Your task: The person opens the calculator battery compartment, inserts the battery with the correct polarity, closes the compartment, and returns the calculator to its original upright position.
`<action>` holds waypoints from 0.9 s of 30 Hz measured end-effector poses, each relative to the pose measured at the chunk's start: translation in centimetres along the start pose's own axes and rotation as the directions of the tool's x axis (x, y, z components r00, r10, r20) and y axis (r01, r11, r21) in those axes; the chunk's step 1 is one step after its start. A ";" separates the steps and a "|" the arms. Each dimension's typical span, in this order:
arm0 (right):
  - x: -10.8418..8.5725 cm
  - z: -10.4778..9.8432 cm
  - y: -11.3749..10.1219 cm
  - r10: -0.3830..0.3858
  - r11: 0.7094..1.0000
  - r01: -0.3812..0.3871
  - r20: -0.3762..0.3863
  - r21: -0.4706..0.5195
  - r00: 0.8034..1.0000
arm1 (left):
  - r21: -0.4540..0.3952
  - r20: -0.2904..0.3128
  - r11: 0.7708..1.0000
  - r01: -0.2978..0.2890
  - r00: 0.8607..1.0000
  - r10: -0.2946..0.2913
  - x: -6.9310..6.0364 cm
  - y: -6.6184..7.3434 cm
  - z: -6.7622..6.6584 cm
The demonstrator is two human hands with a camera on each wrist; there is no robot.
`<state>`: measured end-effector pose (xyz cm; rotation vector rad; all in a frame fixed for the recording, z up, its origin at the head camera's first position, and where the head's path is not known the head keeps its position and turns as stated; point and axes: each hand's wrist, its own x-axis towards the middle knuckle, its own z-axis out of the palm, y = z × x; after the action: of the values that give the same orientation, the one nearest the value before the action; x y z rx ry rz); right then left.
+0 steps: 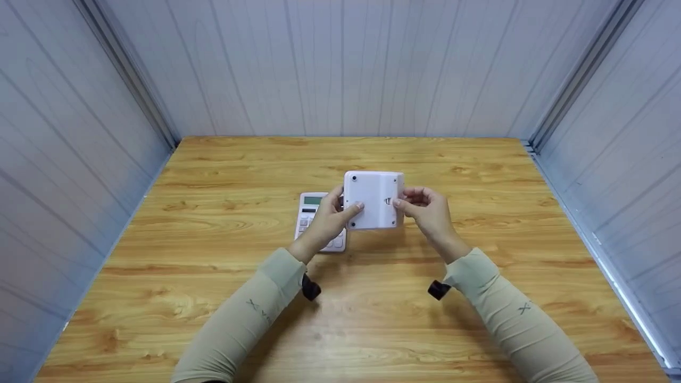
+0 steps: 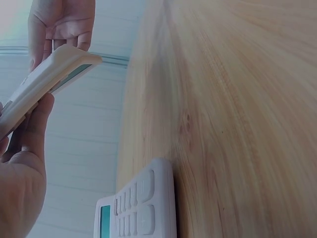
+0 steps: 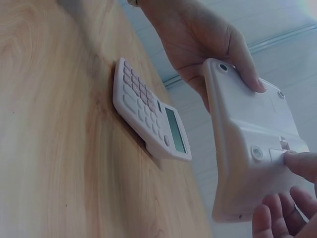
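Note:
A white calculator is held up above the table with its back, small round feet and battery cover turned toward the head view. My left hand grips one side, its thumb lying on the back and its fingers behind, over the front. At the opposite edge, my right hand has its thumb on the battery cover beside a small notch, with the fingers bent by the edge. In the left wrist view, part of the held calculator's display shows beneath; most of its keys are hidden.
A second white calculator lies face up on the wooden table, partly covered by my left hand in the head view. Pale panelled walls stand at the back and both sides. Dark wrist cameras hang below both wrists.

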<state>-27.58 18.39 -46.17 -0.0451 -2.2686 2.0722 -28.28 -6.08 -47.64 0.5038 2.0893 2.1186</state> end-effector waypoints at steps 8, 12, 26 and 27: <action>0.0 -0.5 0.2 0.042 0.994 -0.040 0.015 -0.098 0.999 | -0.018 0.011 1.000 -0.004 1.000 0.005 0.0 0.0 -0.1; 0.1 -0.6 0.3 0.053 0.994 -0.049 0.043 -0.095 0.998 | -0.036 0.015 0.999 0.000 1.000 0.001 0.0 0.0 0.0; 0.0 -0.5 0.3 0.065 0.995 -0.062 0.049 -0.075 0.997 | -0.021 0.020 1.000 0.013 1.000 -0.013 -0.1 0.1 0.0; 0.0 -0.5 0.3 0.069 0.995 -0.066 0.048 -0.071 0.996 | -0.020 0.019 1.000 0.017 1.000 -0.016 -0.1 0.1 0.0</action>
<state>-27.52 18.93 -46.38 -0.0751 -2.4006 2.0486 -28.15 -6.16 -47.59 0.5007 2.0529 2.1149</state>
